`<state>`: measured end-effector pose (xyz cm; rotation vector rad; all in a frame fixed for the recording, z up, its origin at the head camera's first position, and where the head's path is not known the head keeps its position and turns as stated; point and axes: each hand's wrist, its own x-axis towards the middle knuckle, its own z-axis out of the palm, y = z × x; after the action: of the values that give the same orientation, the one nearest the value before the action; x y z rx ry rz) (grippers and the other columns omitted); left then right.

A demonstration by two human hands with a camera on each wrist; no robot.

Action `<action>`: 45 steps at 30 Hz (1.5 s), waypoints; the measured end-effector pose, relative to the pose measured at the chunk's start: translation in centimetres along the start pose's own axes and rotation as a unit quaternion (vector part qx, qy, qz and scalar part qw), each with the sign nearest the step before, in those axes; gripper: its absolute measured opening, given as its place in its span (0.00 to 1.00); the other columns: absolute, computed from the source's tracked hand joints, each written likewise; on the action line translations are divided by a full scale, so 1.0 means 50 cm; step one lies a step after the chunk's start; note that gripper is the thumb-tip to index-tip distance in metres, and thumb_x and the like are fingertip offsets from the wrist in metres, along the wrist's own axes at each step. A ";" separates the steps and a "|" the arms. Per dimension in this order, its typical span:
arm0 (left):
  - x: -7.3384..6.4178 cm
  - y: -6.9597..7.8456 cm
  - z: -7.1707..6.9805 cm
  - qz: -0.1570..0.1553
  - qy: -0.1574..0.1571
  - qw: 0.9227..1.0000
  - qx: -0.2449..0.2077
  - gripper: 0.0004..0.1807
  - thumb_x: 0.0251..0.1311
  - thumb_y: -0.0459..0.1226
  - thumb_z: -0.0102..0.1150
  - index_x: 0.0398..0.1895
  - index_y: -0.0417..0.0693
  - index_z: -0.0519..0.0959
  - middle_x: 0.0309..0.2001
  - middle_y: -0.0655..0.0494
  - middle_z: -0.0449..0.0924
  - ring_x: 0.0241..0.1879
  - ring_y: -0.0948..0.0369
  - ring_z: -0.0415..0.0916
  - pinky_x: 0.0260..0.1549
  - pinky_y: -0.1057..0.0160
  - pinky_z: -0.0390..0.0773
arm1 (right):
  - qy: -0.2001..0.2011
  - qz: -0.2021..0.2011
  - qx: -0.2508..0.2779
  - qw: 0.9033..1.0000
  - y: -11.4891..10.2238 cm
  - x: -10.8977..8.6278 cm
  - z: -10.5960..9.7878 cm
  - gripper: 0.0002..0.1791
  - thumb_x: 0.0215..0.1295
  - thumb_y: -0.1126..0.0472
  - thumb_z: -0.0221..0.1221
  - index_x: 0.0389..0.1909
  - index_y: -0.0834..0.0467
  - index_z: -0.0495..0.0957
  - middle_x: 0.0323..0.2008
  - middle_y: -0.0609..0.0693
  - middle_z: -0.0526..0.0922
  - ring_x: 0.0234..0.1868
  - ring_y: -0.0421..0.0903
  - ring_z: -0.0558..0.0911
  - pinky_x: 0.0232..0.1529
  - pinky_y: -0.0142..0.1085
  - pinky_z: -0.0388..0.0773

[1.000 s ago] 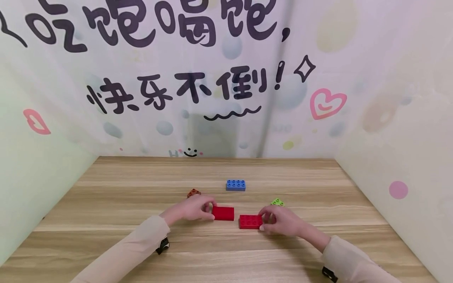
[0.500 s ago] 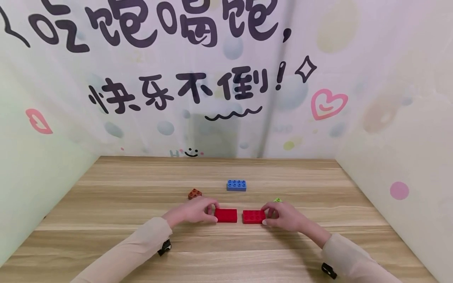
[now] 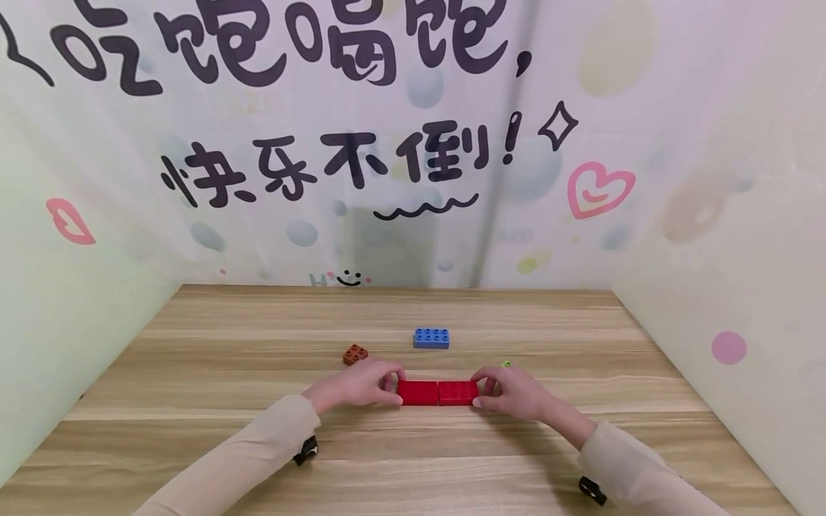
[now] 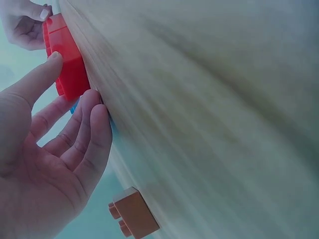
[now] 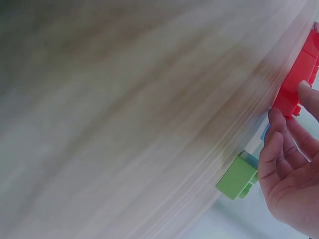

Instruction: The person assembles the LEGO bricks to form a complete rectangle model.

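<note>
Two red toy building bricks lie end to end on the wooden table, with only a thin seam between them. My left hand [image 3: 361, 383] pinches the outer end of the left red brick [image 3: 417, 393] between thumb and fingers. At the opposite end, my right hand [image 3: 518, 394] grips the right red brick [image 3: 457, 393] in the same way. In the left wrist view, the thumb lies on the near side of the left red brick [image 4: 72, 67]. The right wrist view shows the right red brick [image 5: 294, 87] under the thumb, partly cut by the frame edge.
Behind the red bricks sits a blue studded brick [image 3: 431, 339]. A small brown brick [image 3: 355, 354] lies beyond my left hand. Beyond the right hand is a green brick [image 5: 237, 179], mostly hidden in the head view. Walls border the table [image 3: 387, 466] at the back and sides.
The gap between the two red bricks has closed. My right hand has moved its brick away from me into line, then left; my left hand has moved its brick slightly right.
</note>
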<state>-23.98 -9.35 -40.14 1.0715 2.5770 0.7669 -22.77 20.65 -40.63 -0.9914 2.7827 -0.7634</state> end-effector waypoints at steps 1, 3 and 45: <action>0.001 0.000 0.000 0.000 0.000 1.000 0.001 0.13 0.52 0.43 0.60 0.38 0.50 0.72 0.21 0.62 0.69 0.20 0.67 0.64 0.21 0.68 0.66 | 0.000 -0.002 0.001 1.000 0.000 0.001 0.000 0.17 0.53 0.54 0.62 0.42 0.58 0.75 0.25 0.40 0.75 0.22 0.36 0.72 0.24 0.30 0.70; 0.001 0.001 0.000 0.000 0.001 1.000 0.001 0.13 0.52 0.43 0.60 0.38 0.50 0.72 0.21 0.62 0.69 0.20 0.67 0.64 0.21 0.69 0.65 | 0.000 -0.006 0.001 1.000 0.000 0.002 0.000 0.17 0.53 0.54 0.62 0.42 0.59 0.75 0.25 0.40 0.75 0.22 0.36 0.72 0.24 0.30 0.70; -0.007 -0.005 -0.008 -0.021 0.057 0.998 -0.022 0.21 0.54 0.43 0.59 0.49 0.43 0.71 0.24 0.63 0.71 0.22 0.66 0.70 0.23 0.67 0.70 | 0.009 0.002 0.032 0.999 0.003 -0.007 -0.014 0.18 0.54 0.60 0.61 0.44 0.64 0.73 0.25 0.42 0.74 0.22 0.37 0.73 0.25 0.31 0.71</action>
<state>-24.04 -9.92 -39.95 0.9850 2.6530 0.8953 -22.73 21.27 -40.10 -0.9737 2.7555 -0.8591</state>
